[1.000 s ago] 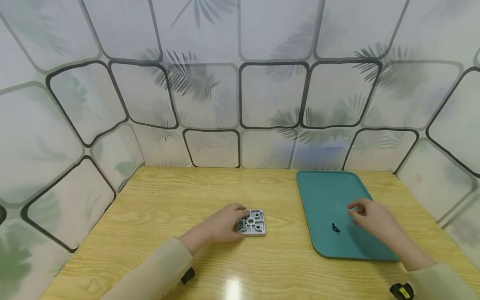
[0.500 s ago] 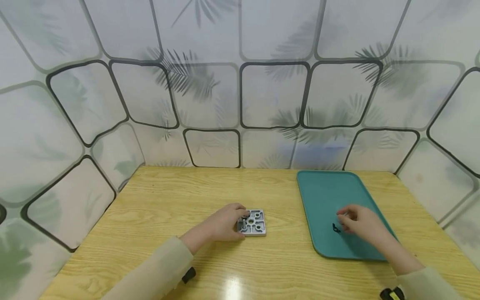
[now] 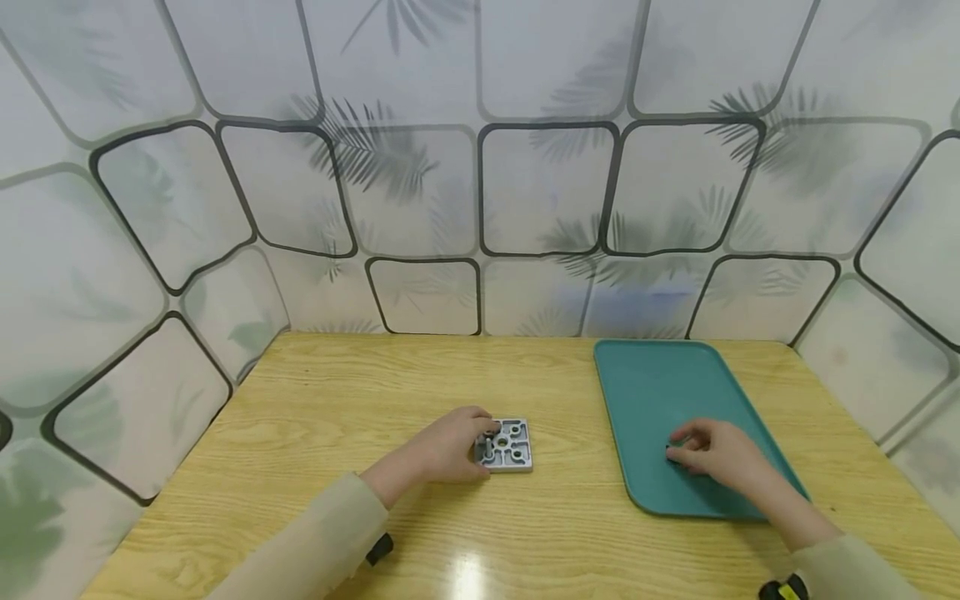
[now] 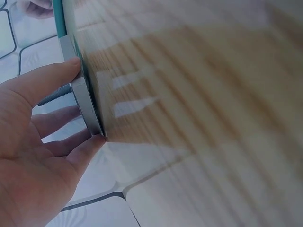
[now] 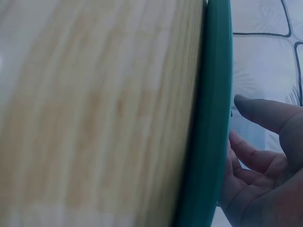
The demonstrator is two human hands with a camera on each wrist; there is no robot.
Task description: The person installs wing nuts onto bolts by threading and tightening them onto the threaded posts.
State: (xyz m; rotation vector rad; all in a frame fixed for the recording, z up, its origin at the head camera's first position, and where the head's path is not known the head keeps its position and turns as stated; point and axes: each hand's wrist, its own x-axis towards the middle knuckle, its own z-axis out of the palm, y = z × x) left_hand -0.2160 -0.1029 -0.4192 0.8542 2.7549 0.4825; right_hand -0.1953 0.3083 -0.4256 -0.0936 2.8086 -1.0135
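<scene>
My left hand [image 3: 442,448] holds a square silver metal plate [image 3: 513,443] by its opposite edges, thumb on the near side. The plate has round holes, and a bolt [image 3: 488,448] stands up from its left part. The bolt's threaded shank [image 4: 54,96] shows in the left wrist view. Over the teal tray [image 3: 645,392], my right hand [image 3: 716,457] has its fingertips at a small black part [image 3: 670,454], mostly hidden by the fingers. In the right wrist view, thumb and forefinger stand apart with a dark speck between them.
Both hands work on a wood-grain table [image 3: 360,375]. The teal tray's raised rim [image 5: 213,113] rises close to my right hand in the right wrist view. A patterned curtain [image 3: 420,192] closes off the back and sides.
My right hand has moved left and down over the tray to the small black part, now largely covering it. My left hand and the metal plate have stayed in place.
</scene>
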